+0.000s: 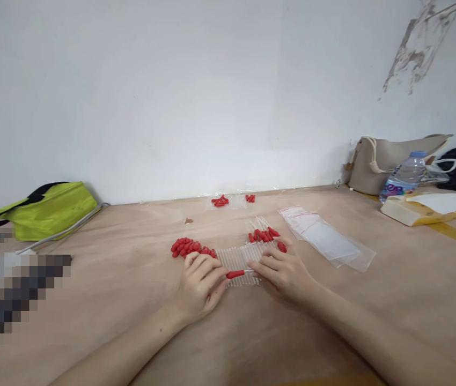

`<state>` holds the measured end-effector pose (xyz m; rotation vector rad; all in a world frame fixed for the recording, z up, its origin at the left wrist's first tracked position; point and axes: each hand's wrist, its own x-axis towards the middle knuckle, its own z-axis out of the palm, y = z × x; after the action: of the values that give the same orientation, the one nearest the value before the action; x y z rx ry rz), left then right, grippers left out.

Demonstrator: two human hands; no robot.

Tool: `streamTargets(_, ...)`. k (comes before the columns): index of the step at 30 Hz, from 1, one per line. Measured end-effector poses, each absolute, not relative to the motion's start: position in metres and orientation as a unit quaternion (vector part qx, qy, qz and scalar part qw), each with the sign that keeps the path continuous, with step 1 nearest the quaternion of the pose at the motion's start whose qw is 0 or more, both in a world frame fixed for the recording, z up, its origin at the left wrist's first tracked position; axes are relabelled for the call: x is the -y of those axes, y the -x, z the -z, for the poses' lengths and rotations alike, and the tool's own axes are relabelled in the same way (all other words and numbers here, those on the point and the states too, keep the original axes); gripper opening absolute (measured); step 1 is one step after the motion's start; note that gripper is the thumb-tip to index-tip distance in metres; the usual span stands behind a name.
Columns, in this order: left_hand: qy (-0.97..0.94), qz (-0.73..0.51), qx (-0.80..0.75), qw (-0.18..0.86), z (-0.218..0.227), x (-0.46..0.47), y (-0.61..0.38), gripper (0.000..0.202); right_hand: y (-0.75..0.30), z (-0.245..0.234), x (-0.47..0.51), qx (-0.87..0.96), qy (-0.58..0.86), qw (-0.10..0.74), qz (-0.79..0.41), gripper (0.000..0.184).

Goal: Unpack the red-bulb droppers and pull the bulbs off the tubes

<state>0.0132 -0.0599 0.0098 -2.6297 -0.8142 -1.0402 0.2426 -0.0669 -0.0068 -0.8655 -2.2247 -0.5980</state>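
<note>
Between my two hands is a dropper: a red rubber bulb (235, 274) with a thin clear tube (249, 272) at its right end. My left hand (201, 285) pinches the bulb's left end, and my right hand (283, 271) pinches the tube. Beneath them lies a row of clear tubes (234, 259), side by side. A pile of loose red bulbs (185, 246) sits just beyond my left hand. Past my right hand are several droppers (263, 235), red bulbs towards me and tubes pointing away; my fingers hide part of this group.
Clear zip bags (324, 236) lie to the right. Near the wall are bagged red bulbs (220, 201). A green pouch (53, 210) stands left; a beige bag (389, 163), water bottle (405, 177) and tissue pack (407, 210) stand right. Brown paper covers the table (139, 300).
</note>
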Motion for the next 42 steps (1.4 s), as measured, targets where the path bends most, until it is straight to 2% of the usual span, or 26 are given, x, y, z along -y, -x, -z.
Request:
streamTargets(3,0.892,0.341,0.284,0.091,-0.012,0.061,-0.018,0.021,-0.237,0.013,0.069,0.857,0.333,0.334,0.208,0.017)
streamTargets(8,0.904,0.324,0.246,0.134,-0.011,0.061,-0.017,0.008,-0.231,0.011,0.078,0.861,0.313,0.346,0.205,0.016)
streamTargets(14,0.905,0.31,0.211,0.203,-0.017,0.064,-0.012,0.011,-0.233,0.005,0.08,0.867,0.288,0.352,0.206,0.013)
streamTargets(19,0.906,0.31,0.195,0.213,-0.019,0.063,-0.011,0.011,-0.237,0.004,0.08,0.866,0.285,0.354,0.207,0.014)
streamTargets(22,0.89,0.336,0.244,0.19,-0.02,0.052,0.005,0.013,-0.256,0.001,0.07,0.856,0.315,0.368,0.181,0.02)
streamTargets(27,0.813,0.428,0.392,0.056,-0.022,0.031,0.033,0.017,-0.295,-0.002,0.039,0.717,0.56,0.411,0.062,0.033)
streamTargets(29,0.803,0.435,0.406,0.026,-0.022,0.027,0.037,0.02,-0.3,-0.001,0.033,0.708,0.582,0.399,0.017,0.036)
streamTargets(31,0.793,0.438,0.421,0.039,-0.02,0.023,0.038,0.022,-0.297,0.001,0.034,0.726,0.585,0.362,0.001,0.036)
streamTargets(34,0.764,0.451,0.459,0.051,-0.018,0.015,0.044,0.025,-0.288,0.003,0.042,0.737,0.607,0.295,0.033,0.032)
streamTargets(36,0.733,0.469,0.492,0.022,-0.016,0.009,0.051,0.027,-0.283,0.004,0.047,0.739,0.616,0.264,0.072,0.029)
streamTargets(39,0.664,0.515,0.542,-0.027,-0.014,0.0,0.061,0.031,-0.278,0.005,0.051,0.741,0.607,0.256,0.132,0.027)
streamTargets(42,0.624,0.538,0.566,-0.024,-0.012,-0.004,0.066,0.031,-0.275,0.007,0.053,0.741,0.591,0.269,0.171,0.026)
